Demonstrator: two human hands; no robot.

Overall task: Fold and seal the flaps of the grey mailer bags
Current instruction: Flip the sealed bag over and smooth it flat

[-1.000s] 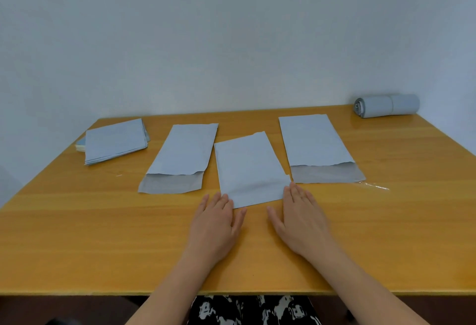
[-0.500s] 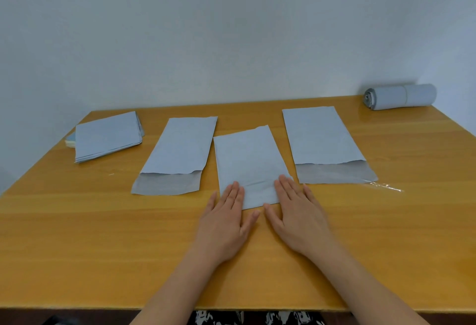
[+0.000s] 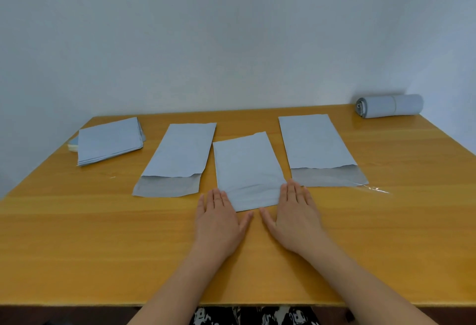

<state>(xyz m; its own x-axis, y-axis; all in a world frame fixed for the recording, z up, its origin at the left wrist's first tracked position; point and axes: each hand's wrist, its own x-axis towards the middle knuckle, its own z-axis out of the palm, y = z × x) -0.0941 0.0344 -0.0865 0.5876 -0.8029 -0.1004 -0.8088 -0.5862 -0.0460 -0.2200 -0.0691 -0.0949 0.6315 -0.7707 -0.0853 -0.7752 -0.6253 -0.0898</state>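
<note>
three grey bags lie in a row on the table (image 3: 77, 234), each with its long axis running away from the person and its mouth end toward them. the middle bag (image 3: 244, 167) sits a little nearer than the others and leans slightly, far end tipped left; its flap is folded over, so the near edge is a plain crease. the left bag (image 3: 180, 152) leans with its far end to the right, and its darker flap (image 3: 164, 187) lies open and flat toward the person. the right bag (image 3: 314, 142) leans with its far end to the left, its flap (image 3: 328, 177) open too, with a clear strip (image 3: 373, 188) trailing off the flap's right corner.

the left hand (image 3: 219, 221) lies flat, fingers spread out straight, its fingertips touching the near left corner of the middle bag; it grips nothing. the right hand (image 3: 293, 216) is likewise flat and holding nothing, fingertips at the near right corner.

a stack of bags (image 3: 109, 140) lies at the far left, just beside a pale edge of something under it that cannot be made out. a roll (image 3: 389, 106) of grey bags lies on its side at the far right corner, axis left to right. no writing or labels can be read on anything. a black and white patterned cloth (image 3: 252, 318) below the table edge is cut off.
</note>
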